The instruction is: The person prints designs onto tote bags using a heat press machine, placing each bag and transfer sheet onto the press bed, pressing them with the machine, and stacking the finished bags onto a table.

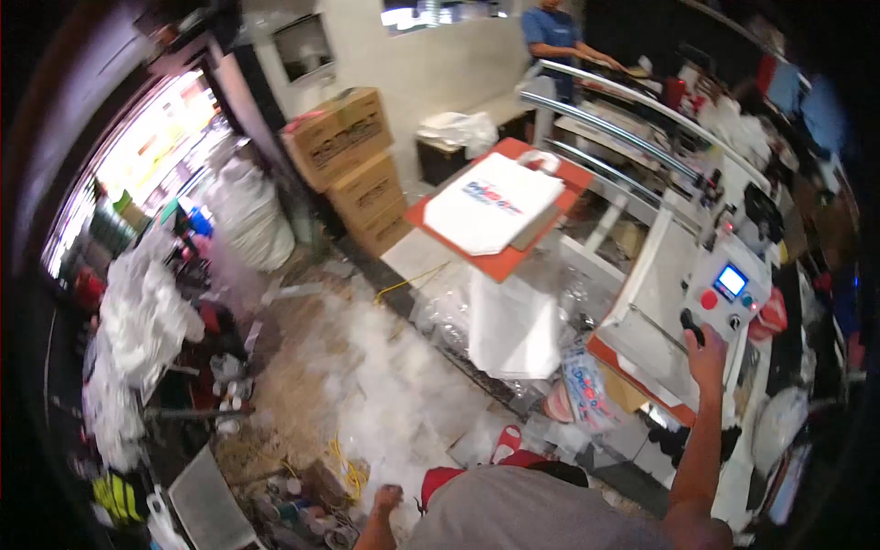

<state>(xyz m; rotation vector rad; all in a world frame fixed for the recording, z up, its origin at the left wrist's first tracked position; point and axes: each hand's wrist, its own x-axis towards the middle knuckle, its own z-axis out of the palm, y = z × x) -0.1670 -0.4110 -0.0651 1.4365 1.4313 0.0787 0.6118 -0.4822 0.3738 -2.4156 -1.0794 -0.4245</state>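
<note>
My right hand (707,355) reaches up to the front of a grey control box (720,291), its fingers closed around a black knob-like handle (692,323). A lit screen (731,281) and a red button (709,300) are just above that hand. Low at my side hangs my left hand (389,498), fingers curled, with nothing visible in it. White bags with red and blue print (500,202) lie stacked on an orange-red board (500,266) ahead. More white sheets or bags (513,330) lie below that board.
Metal rails (610,133) run across the machine, with a person in a blue shirt (550,29) behind them. Cardboard boxes (367,192) stand stacked by the wall. White sacks (247,211) and a yellow cord (346,469) are on the left. The floor (302,367) is littered.
</note>
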